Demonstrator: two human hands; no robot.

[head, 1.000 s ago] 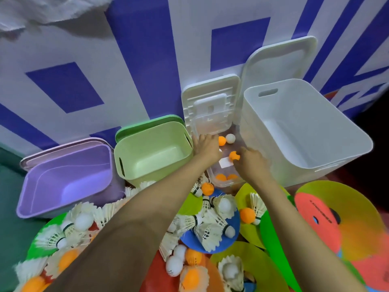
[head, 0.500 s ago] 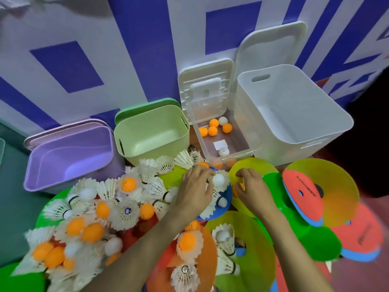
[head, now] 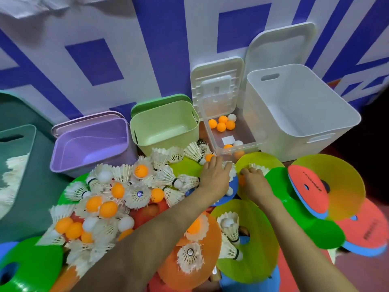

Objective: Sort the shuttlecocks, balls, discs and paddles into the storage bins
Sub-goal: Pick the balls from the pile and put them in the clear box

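Between green bin (head: 164,125), white bin (head: 294,108) — clear bin (head: 245,133) holds orange, white balls (head: 221,127).

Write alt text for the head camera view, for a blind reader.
A left hand and a right hand reach into a heap of shuttlecocks, balls and coloured discs. Behind stand a purple bin, green bin, white bin and a clear bin with balls.
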